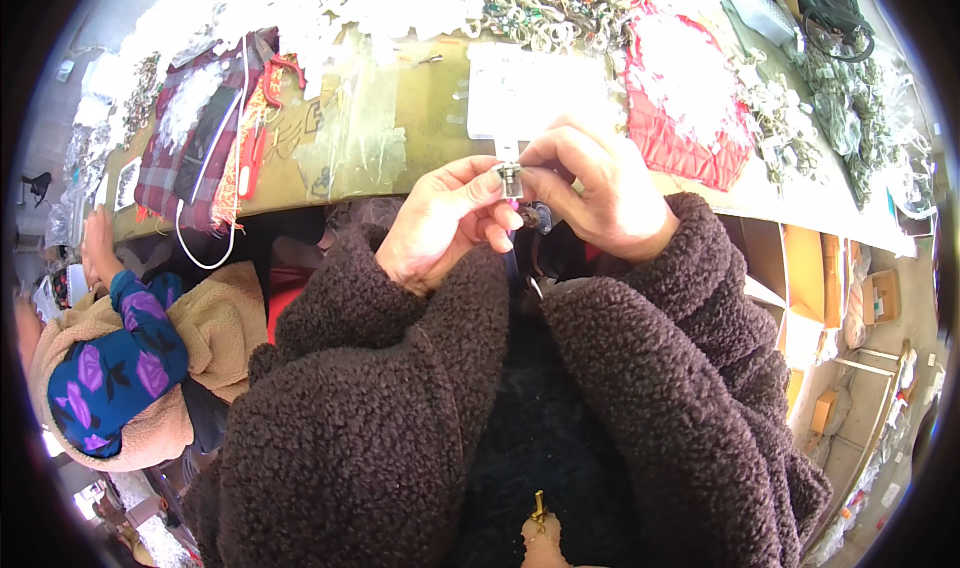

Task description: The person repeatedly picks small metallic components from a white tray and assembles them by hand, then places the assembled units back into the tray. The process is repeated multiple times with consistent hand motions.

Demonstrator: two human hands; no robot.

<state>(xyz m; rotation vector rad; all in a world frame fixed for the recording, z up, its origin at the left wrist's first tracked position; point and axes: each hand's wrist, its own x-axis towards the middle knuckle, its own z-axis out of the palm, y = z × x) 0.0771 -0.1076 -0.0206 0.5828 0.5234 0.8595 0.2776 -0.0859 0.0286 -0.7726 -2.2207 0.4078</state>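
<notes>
My left hand (430, 223) and my right hand (605, 193) meet over the near edge of the table. Between their fingertips is a small, shiny silver-and-clear piece (509, 182), too small to name. Thumb and fingers of the left hand pinch it from one side, and the right hand's curled fingers close on the other. A pale strip stands up from the piece toward a white sheet (500, 88) lying just beyond. Below the right fingers a small dark and bluish item (540, 216) shows, its kind unclear.
A heap of small metal pieces (560, 8) lies at the far side. Right of my hands, white bits cover a red quilted cloth (655, 146). A plaid cloth (160, 180), red-handled tool (288, 68) and white cord (180, 230) lie left. Another person (110, 368) sits there.
</notes>
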